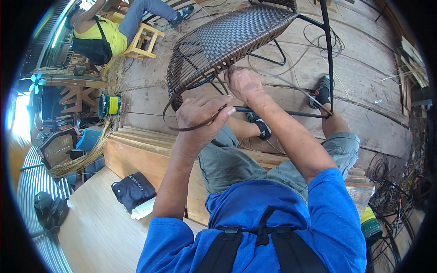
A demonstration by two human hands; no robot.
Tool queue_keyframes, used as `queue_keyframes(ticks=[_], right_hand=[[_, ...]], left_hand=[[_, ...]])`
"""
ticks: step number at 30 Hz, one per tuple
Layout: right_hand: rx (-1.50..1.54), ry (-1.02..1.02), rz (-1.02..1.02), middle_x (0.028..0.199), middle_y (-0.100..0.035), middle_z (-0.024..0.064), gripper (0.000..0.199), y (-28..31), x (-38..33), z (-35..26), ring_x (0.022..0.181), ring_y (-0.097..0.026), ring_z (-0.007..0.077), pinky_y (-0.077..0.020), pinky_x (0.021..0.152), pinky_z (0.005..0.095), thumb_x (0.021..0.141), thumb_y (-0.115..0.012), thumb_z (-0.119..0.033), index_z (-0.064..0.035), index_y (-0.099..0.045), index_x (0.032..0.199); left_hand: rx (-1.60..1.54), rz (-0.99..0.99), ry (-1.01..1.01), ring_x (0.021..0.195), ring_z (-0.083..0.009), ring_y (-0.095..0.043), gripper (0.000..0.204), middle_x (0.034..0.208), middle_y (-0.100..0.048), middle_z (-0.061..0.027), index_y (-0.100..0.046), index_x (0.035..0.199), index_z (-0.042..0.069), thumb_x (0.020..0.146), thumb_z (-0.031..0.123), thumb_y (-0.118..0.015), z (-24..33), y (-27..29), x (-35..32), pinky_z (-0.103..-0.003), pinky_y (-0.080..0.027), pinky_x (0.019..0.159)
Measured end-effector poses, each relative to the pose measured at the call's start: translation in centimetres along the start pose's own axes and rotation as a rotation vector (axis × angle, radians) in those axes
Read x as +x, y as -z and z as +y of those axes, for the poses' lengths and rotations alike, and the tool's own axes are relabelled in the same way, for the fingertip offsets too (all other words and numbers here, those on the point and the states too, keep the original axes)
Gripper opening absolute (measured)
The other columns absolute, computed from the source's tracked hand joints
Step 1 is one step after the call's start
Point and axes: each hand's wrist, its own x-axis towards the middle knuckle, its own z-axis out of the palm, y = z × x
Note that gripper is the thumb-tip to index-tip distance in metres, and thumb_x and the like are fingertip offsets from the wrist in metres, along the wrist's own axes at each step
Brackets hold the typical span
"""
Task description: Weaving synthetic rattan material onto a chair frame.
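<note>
A woven chair seat [246,29] in dark brown strips lies tilted in front of me on a black metal frame [328,59]. Its left part shows parallel strips with gaps, while the middle and right are closely woven. My left hand [202,116] is closed in a pinch on a brown weaving strip [182,129], which loops out to the left beside the seat's near corner. My right hand [246,84] presses up against the near edge of the seat with its fingers curled. What those fingers hold is hidden beneath the edge.
Loose strands [337,43] coil on the plank floor [373,82]. Stacked boards [141,148] lie under my legs. A black pouch [134,189] rests on a pale tabletop [100,223] at left. Another person [109,36] sits near a wooden stool [146,42]. Black tangled strands [387,182] lie right.
</note>
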Motion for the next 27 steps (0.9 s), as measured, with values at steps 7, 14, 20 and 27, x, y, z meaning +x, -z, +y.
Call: queue_keyframes(ticks=[7, 14, 20, 27], right_hand=[[1.485, -0.481, -0.489, 0.062, -0.056, 0.0030, 0.020, 3.1, -0.5, -1.7, 0.047, -0.053, 0.0111, -0.0405, 0.042, 0.0245, 0.090, -0.051, -0.016, -0.0013, -0.061, 0.080], [1.063, -0.390, -0.421, 0.058, -0.052, -0.0016, 0.016, 1.2, -1.1, 0.4, 0.044, -0.042, 0.0059, -0.0303, 0.038, 0.0214, 0.090, -0.049, -0.011, -0.0045, -0.063, 0.087], [0.671, -0.105, -0.251, 0.063, -0.060, 0.0059, 0.016, -1.5, -1.3, 2.4, 0.058, -0.056, 0.0150, -0.0444, 0.058, 0.0299, 0.087, -0.051, -0.012, -0.0052, -0.065, 0.088], [0.429, -0.081, -0.345, 0.093, -0.063, 0.0188, 0.020, 0.1, -0.9, 2.3, 0.090, -0.061, 0.0339, -0.0481, 0.077, 0.0408, 0.083, -0.054, -0.023, -0.0104, -0.067, 0.093]], left_hand=[[0.065, -0.343, -0.068, 0.095, -0.0237, -0.058, 0.025, 0.091, -0.065, -0.0065, -0.065, 0.096, 0.007, 0.072, 0.012, -0.067, 0.1, 1.8, 0.3, -0.034, -0.041, 0.083], [0.257, -0.594, 0.114, 0.096, -0.0339, -0.056, 0.023, 0.095, -0.062, -0.0145, -0.060, 0.098, 0.002, 0.076, 0.005, -0.055, 1.9, 4.7, 2.5, -0.040, -0.044, 0.084], [0.078, -0.530, 0.017, 0.070, -0.0299, -0.059, 0.012, 0.075, -0.061, -0.0123, -0.061, 0.081, 0.006, 0.082, 0.017, -0.056, 10.6, 9.0, 2.6, -0.039, -0.045, 0.068], [0.101, -0.345, 0.062, 0.081, -0.0380, -0.059, 0.021, 0.084, -0.062, -0.0207, -0.060, 0.097, -0.001, 0.085, 0.014, -0.051, -1.2, -1.7, 4.1, -0.042, -0.047, 0.072]])
